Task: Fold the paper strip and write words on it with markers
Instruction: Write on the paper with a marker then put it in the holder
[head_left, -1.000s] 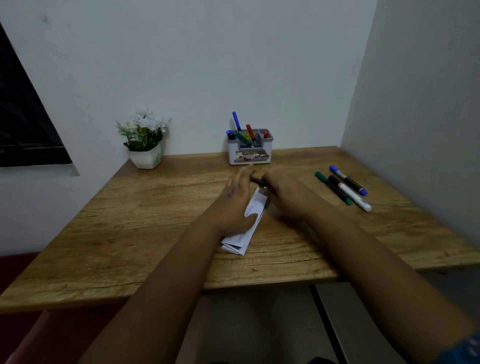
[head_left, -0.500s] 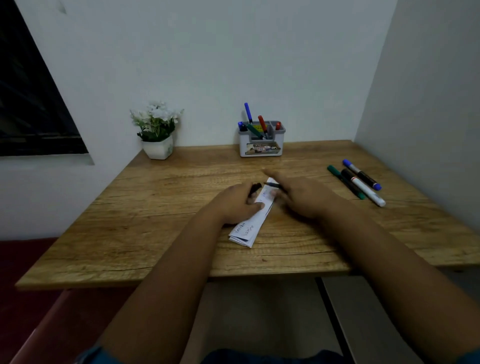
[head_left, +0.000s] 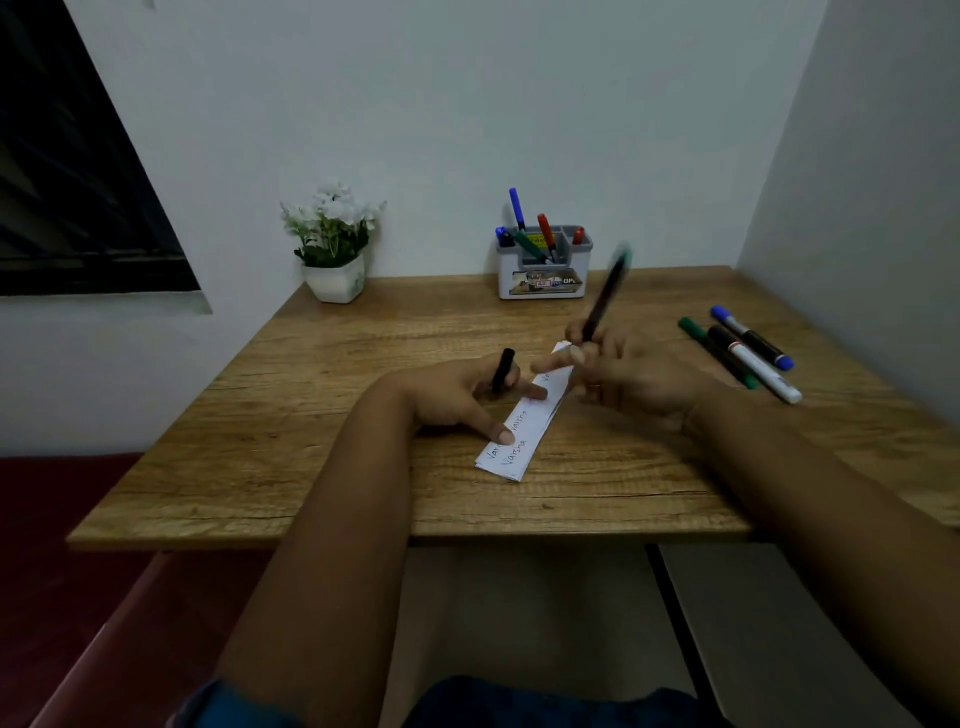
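Wooden table (head_left: 322, 426) with paper strip (head_left: 524, 434), three loose markers (head_left: 748, 353), marker holder (head_left: 543, 273), flower pot (head_left: 335, 280).

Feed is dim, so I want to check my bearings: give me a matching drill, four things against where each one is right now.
Things:
1. marker cap
2. marker
3. paper strip
4. flower pot

Places:
A. flat on the table under the left thumb
B. raised in the right hand
C. back left of the table, at the wall
D. in the left hand

Pairs: 1-D, 2-B, 3-A, 4-C
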